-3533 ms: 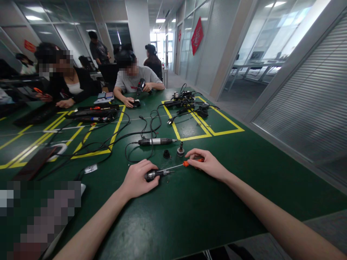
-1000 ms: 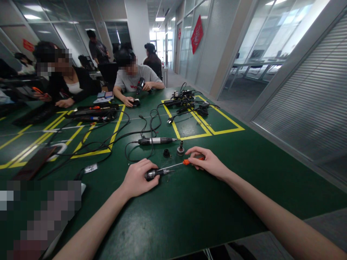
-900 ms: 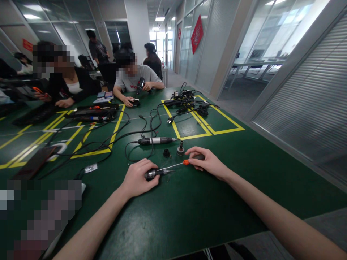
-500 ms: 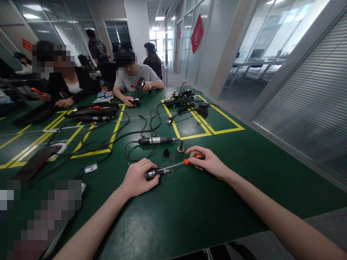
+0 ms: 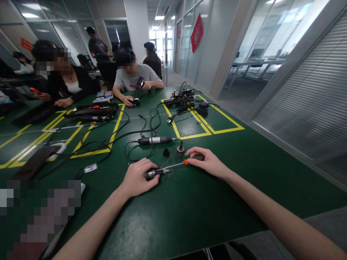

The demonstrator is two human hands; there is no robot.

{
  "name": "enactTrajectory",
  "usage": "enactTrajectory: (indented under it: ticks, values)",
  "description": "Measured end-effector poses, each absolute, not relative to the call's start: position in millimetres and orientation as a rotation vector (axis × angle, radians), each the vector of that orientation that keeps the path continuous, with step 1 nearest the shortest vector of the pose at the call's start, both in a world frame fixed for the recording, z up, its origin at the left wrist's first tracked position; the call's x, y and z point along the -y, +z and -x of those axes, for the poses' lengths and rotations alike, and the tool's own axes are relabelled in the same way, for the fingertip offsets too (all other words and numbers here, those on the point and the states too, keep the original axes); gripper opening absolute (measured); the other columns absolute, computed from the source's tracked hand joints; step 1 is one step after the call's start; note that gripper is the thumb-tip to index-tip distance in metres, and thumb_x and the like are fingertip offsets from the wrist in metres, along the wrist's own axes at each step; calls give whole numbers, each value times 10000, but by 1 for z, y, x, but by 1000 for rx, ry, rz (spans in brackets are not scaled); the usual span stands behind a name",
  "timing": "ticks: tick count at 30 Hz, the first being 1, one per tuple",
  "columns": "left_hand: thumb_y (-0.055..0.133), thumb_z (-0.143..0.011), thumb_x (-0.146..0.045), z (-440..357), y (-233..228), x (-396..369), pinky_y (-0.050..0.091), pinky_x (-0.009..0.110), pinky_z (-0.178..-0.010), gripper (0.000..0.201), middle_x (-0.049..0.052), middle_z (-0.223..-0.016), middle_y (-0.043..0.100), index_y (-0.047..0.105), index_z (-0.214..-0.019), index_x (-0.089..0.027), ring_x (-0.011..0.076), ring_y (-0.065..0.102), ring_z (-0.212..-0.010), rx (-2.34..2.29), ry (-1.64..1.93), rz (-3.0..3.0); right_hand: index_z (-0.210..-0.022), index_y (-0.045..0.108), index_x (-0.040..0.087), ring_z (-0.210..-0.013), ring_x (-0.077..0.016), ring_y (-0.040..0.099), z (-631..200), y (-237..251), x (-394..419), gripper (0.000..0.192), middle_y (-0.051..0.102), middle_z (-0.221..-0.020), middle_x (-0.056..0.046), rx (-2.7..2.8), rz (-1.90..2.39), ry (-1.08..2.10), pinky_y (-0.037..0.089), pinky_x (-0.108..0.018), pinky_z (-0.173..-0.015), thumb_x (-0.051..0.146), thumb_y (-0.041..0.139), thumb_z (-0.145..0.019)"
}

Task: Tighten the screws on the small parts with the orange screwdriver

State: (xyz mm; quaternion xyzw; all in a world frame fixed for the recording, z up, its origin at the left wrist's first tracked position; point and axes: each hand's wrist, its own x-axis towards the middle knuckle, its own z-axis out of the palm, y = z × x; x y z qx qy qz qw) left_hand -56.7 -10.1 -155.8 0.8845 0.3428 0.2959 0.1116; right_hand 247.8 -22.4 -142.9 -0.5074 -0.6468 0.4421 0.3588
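My left hand is wrapped round a dark cylindrical tool part, with a narrow metal shaft pointing right; the palm hides its rear. My right hand grips a screwdriver by its orange and black handle. The screwdriver's thin steel blade runs left to the held part, its tip at or close against the front of that part. Just beyond the hands, a metal piece with a round base and upright stem stands beside a small black ring-shaped cap.
An electric screwdriver with a cord lies behind the small parts. Tangled black cables and plugs sit at the back right. Two co-workers handle tools across the green table. A dark flat device lies at left.
The screwdriver handle has turned a little in my right hand, showing a darker side. My left hand and the part in it have hardly moved.
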Motion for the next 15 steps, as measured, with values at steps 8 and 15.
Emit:
enactTrajectory:
  ticks: [8, 15]
  values:
    - [662, -856, -253, 57, -154, 10, 539, 293, -697, 98, 29, -839, 756, 728, -910, -205, 188, 701, -783, -1017, 848, -2580, -985, 713, 172, -571, -124, 507, -248, -144, 23, 430, 595, -665, 14, 1609, 1337, 1237, 398, -266, -552, 576, 730, -840]
    - [671, -852, -244, 58, -154, 10, 550, 299, -721, 101, 34, -848, 753, 735, -917, -201, 191, 701, -790, -1031, 870, -2527, -976, 711, 182, -557, -118, 503, -248, -143, 23, 440, 598, -673, 16, 1633, 1332, 1232, 395, -264, -540, 605, 717, -853]
